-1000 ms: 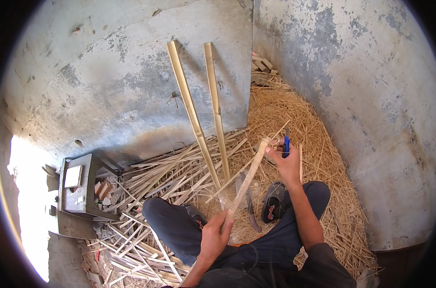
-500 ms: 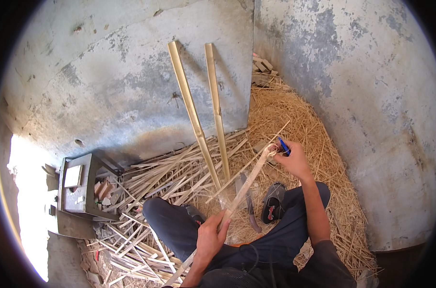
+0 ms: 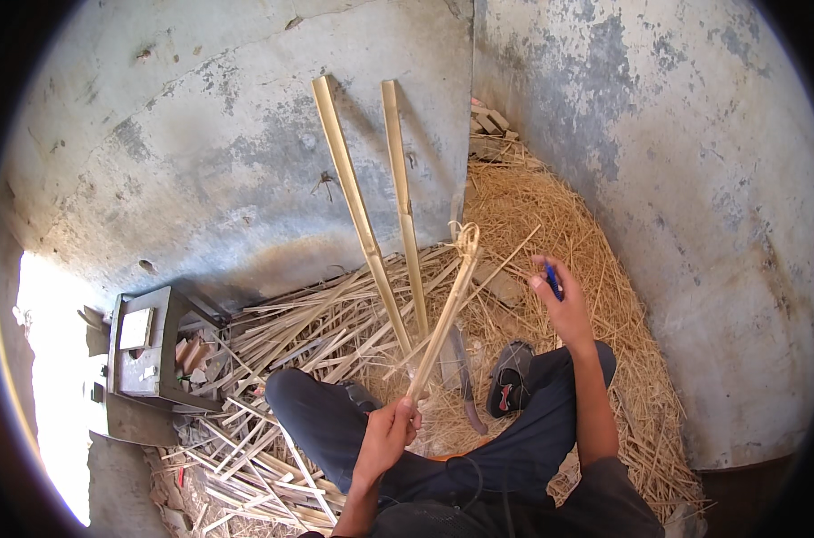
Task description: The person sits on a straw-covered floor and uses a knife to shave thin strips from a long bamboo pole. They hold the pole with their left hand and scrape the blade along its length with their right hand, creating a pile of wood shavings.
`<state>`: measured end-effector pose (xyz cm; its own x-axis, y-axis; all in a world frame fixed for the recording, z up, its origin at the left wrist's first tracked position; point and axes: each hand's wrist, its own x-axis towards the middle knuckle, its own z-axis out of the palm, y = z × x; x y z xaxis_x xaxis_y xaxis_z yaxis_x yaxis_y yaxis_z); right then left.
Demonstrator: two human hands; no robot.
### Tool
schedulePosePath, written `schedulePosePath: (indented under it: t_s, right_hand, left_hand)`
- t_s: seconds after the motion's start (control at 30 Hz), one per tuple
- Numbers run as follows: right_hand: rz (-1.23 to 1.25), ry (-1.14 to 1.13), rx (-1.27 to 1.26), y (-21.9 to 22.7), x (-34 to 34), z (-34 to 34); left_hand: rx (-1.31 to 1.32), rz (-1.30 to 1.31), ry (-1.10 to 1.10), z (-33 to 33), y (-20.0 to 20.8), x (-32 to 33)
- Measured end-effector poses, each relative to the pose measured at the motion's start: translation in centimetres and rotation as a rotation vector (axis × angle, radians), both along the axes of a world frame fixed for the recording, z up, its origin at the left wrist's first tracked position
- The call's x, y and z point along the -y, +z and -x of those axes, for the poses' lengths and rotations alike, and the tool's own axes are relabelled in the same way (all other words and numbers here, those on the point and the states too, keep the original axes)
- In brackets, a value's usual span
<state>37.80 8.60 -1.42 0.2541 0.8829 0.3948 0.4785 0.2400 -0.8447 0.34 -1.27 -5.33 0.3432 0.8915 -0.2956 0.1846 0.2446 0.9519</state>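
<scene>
My left hand [image 3: 391,437] is closed round the lower end of a split bamboo strip [image 3: 444,325], which slants up and away between my knees. Thin curls of shaving [image 3: 467,235] cling to its far end. To the right, apart from the strip, my right hand [image 3: 564,305] holds a slim blue pen-like object [image 3: 553,280] between thumb and fingers; its exact kind is too small to make out. A curved blade with a handle [image 3: 470,403] lies on the floor between my feet, partly behind the strip.
Two long bamboo pieces [image 3: 351,193] lean against the grey wall [image 3: 218,170] ahead. Cut strips [image 3: 290,327] are heaped at left, beside a dark metal box-like frame [image 3: 160,350]. Straw-like shavings [image 3: 595,269] cover the right. My shoe [image 3: 509,377] rests near the blade.
The bamboo strip has swung left and upright, its curled end leaving my right hand. My right hand has moved slightly right, still with the blue object. My left hand stays low.
</scene>
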Motion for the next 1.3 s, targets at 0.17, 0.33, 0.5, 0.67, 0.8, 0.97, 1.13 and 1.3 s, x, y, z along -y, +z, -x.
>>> schedulePosePath:
  t_s: [0.17,0.33,0.5,0.67,0.8,0.97,1.13,1.3]
  right_hand:
    - [0.114,0.032,0.056,0.2,2.6,3.3]
    - [-0.089,0.135,0.327,1.4,3.6,7.4]
    - [-0.144,0.178,0.446,0.9,3.4,8.3]
    - [-0.187,0.247,0.492,0.9,4.4,9.6]
    - [-0.178,0.307,0.483,0.2,5.7,10.5]
    - [-0.158,0.316,0.452,-0.4,7.0,11.9]
    - [-0.142,0.300,0.418,-0.3,7.5,12.6]
    - [-0.141,0.276,0.424,0.6,7.6,12.7]
  left_hand:
    - [0.119,0.053,0.020,-0.5,1.6,-0.6]
    - [0.078,0.008,-0.010,-0.8,2.0,-1.0]
    - [-0.045,-0.082,-0.016,-1.0,1.6,-0.7]
    - [-0.142,-0.258,0.073,-2.0,3.0,-0.4]
    - [-0.132,-0.327,0.106,-2.7,3.8,-0.8]
    - [-0.117,-0.350,0.117,-3.3,4.4,-1.4]
    - [-0.175,-0.384,0.120,-3.8,5.0,-1.8]
    - [-0.186,-0.454,0.167,-4.4,5.1,-1.4]
